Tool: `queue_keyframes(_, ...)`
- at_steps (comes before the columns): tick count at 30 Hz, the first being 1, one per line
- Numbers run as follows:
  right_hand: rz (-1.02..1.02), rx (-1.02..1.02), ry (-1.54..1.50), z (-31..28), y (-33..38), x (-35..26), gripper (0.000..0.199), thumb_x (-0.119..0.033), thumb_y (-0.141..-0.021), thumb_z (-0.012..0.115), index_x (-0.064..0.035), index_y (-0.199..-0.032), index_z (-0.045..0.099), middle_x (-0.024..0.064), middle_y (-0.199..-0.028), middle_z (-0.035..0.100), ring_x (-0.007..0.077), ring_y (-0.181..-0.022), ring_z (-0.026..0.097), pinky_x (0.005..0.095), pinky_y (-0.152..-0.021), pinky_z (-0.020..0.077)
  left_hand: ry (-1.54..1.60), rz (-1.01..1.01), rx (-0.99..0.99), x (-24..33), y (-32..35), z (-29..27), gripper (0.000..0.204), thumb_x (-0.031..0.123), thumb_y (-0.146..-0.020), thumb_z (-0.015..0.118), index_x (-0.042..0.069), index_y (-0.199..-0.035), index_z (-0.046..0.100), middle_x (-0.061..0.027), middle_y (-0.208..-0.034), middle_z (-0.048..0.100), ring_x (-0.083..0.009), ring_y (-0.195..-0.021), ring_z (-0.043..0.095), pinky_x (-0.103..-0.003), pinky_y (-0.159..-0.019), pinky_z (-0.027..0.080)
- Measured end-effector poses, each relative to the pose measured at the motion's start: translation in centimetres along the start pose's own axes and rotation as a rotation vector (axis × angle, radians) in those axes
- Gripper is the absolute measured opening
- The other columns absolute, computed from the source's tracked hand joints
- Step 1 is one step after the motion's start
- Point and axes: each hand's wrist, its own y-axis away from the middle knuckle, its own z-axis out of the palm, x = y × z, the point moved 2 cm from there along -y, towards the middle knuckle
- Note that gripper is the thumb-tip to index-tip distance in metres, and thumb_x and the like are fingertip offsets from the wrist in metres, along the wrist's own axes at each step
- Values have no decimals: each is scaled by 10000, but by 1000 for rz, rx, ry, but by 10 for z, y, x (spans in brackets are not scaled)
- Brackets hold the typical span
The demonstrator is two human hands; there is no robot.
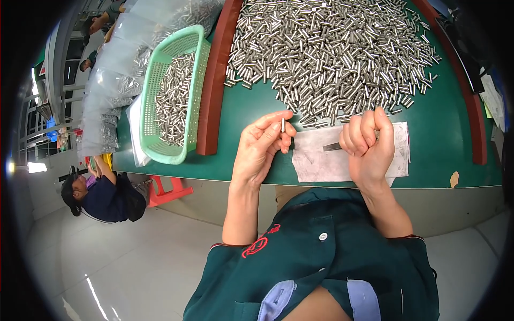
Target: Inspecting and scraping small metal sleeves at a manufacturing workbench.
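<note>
Pinching a small metal pin [282,125] upright between thumb and fingertips, the left hand [262,145] hovers near the green tabletop's [246,101] front edge. The right hand [369,144], just beside, is curled closed around a thin dark tool [333,146] over white paper [321,160].

1 short silvery metal pin [282,125], upright, just before the heap of like pins [326,53]

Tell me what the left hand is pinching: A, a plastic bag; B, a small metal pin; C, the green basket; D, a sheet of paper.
B: the left hand holds one small metal pin upright between thumb and fingertips, near the big pile of pins.
</note>
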Motion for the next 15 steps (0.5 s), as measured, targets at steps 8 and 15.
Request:
queue_keyframes(8, 2, 2, 1, 1, 0, -1, 422, -257, -917, 266, -124, -516, 255, -8, -426, 251, 83, -386, 179, 241, -382, 198, 5, 4, 56, 2, 0, 4, 225, 145, -882, 468, -42, -990, 533, -102, -791, 578, -94, -615, 516, -204, -546, 438)
queue_keyframes(15, 3, -5, 18, 0, -1, 0, 423, -268, -917, 261, -132, -516, 257, -15, -422, 245, 82, -382, 168, 239, -387, 194, -701, 137, 136, 0, 0, 18, 125, 76, -734, 659, 16, -782, 561, 25, -593, 406, -80, -529, 368, -209, -481, 339)
